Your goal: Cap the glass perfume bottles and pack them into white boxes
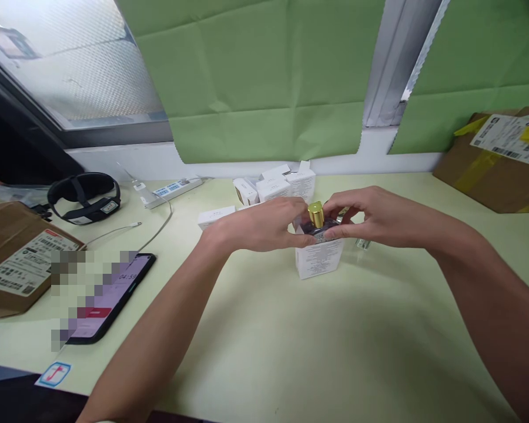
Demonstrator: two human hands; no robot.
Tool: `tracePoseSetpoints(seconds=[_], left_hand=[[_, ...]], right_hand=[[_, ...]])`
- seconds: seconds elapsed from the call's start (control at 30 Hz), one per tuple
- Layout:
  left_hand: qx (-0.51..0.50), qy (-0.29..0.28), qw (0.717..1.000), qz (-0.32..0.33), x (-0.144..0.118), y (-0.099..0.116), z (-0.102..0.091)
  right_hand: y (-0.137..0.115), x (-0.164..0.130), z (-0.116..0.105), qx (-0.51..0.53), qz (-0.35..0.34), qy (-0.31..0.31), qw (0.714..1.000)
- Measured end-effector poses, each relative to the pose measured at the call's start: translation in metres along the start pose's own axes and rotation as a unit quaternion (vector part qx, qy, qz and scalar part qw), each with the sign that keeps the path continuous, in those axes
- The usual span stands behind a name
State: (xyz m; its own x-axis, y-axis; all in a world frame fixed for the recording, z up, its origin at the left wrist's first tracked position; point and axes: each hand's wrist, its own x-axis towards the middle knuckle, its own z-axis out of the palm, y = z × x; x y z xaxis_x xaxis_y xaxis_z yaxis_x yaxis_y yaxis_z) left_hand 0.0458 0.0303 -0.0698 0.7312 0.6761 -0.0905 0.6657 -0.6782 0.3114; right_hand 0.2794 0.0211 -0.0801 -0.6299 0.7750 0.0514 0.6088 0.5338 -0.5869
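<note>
A small white printed box stands upright on the table, its top between my two hands. A perfume bottle with a shiny gold cap rises from the box's top, over a dark part that my fingers partly cover. My left hand is closed on the box's left upper edge, thumb along the front. My right hand is closed at the right upper edge, thumb at the front and fingers curled behind. Beneath the right fingers, a clear glass piece shows in part beside the box.
Several white boxes lie behind my hands by the wall. Leftward are a power strip, a black head strap device, a phone and a cardboard carton. Another carton stands far right, near a green curtain.
</note>
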Motion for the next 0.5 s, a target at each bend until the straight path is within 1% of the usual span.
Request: tracePoseSetpoints(seconds=[0.17,0.3,0.5], left_hand=[[0.008,-0.008,1.000,-0.003,0.0000,0.0006,0.0004],[0.015,-0.004,1.000,-0.009,-0.0003,-0.0012,0.0013],[0.019,-0.005,1.000,-0.008,-0.0003,-0.0018,0.0014]], right_hand=[[-0.0016,-0.0011,0.0023,-0.022,0.006,0.011,1.000],[-0.0034,-0.0014,0.0039,-0.020,0.020,0.016,0.999],[-0.0050,-0.0010,0.0053,-0.042,0.005,0.016,0.999]])
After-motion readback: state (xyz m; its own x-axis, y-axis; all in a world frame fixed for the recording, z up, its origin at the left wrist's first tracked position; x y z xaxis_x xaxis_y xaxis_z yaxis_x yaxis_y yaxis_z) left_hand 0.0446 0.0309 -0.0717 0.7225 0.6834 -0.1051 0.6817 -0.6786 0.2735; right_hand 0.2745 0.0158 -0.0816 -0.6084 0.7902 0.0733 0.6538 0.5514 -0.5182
